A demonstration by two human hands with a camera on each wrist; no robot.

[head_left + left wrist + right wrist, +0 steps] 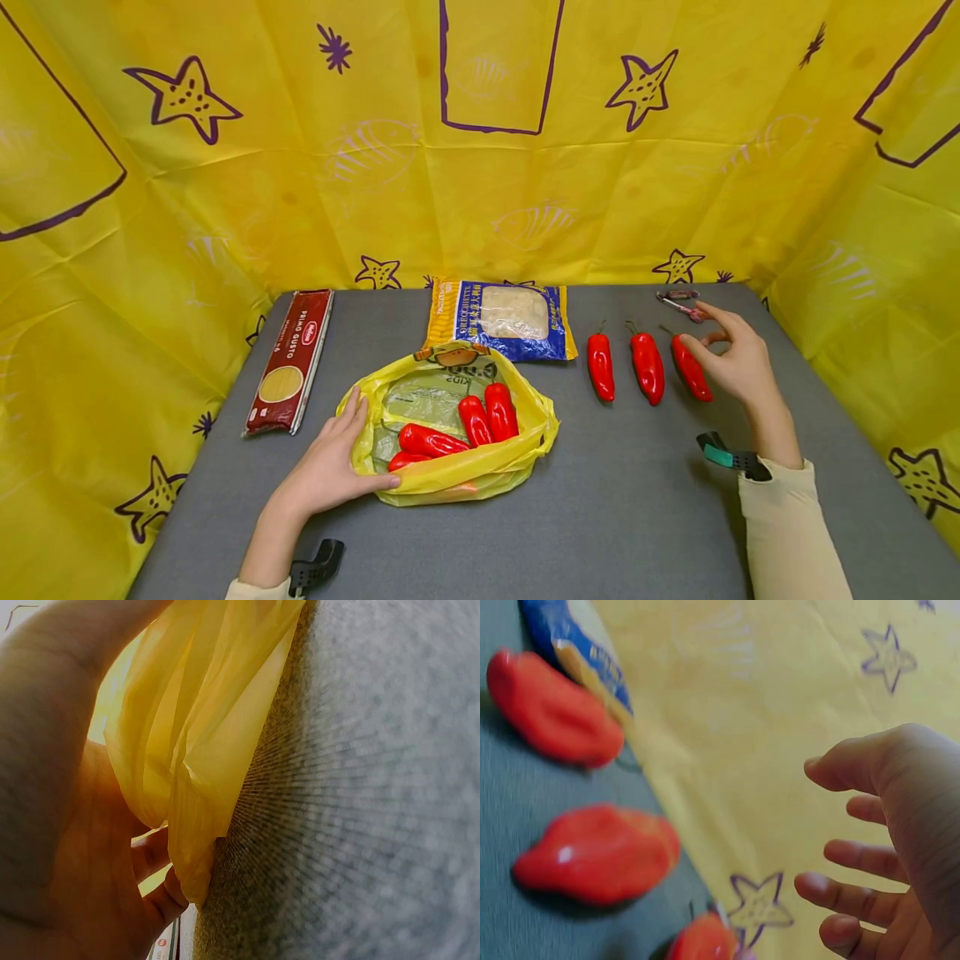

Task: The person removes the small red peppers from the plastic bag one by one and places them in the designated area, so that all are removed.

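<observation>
A yellow plastic bag (465,483) lies with its mouth spread, several red peppers (435,439) inside. My left hand (330,458) rests against its left side, fingers along the left rim and thumb at the front. The left wrist view shows the bag's yellow folds (202,735) between thumb and fingers. My right hand (738,358) hovers over the rightmost of three loose red peppers (692,371), covering part of it. Its fingers are apart with nothing between them in the right wrist view. Beside it lie a middle pepper (648,367) and a left one (600,367).
Behind the yellow bag lies a blue and yellow packet of orecchiette (517,321). A dark red spaghetti packet (291,362) is at the left. Small pinkish items with a white stick (678,306) lie at the back right. Yellow patterned cloth (480,208) walls the grey table (600,517).
</observation>
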